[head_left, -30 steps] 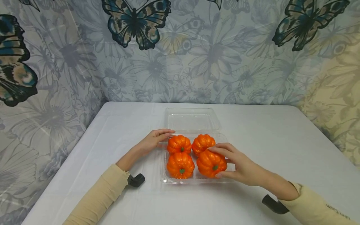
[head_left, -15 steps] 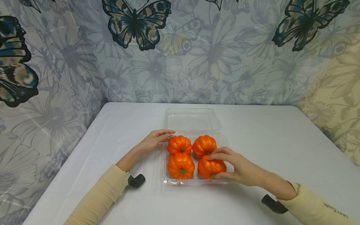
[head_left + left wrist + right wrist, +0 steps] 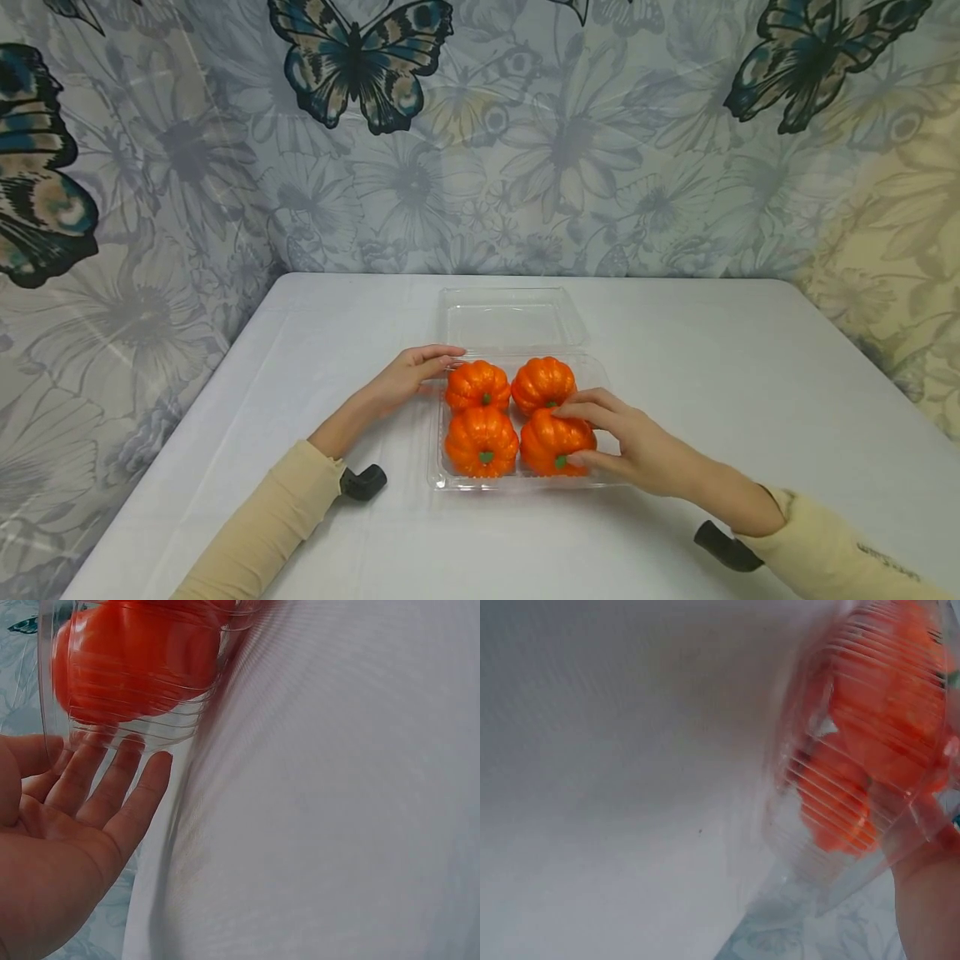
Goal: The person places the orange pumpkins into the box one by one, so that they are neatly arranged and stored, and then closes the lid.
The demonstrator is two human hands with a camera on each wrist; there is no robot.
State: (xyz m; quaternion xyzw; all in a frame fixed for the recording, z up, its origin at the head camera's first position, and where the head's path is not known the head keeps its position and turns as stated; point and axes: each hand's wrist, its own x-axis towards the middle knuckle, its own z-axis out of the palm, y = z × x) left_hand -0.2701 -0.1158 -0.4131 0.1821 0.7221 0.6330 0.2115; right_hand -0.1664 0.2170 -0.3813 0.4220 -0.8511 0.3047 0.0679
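Orange toy pumpkins fill a clear plastic clamshell box on the table, arranged two by two. My right hand holds the near right pumpkin, thumb at its near side and fingers over its top. This pumpkin sits in the box, its green stem facing me. The far right pumpkin, far left pumpkin and near left pumpkin lie around it. My left hand touches the box's left rim. In the left wrist view, its fingers extend fairly straight against the ribbed wall.
The box's clear lid lies folded back behind it. A white cloth covers the table. Butterfly-patterned fabric hangs behind and at the sides. Black curved pieces stick out from both sleeves.
The near right pumpkin has turned in my right hand and shifted left, closer to the near left one. My right fingers have come lower toward me. The left hand stays put.
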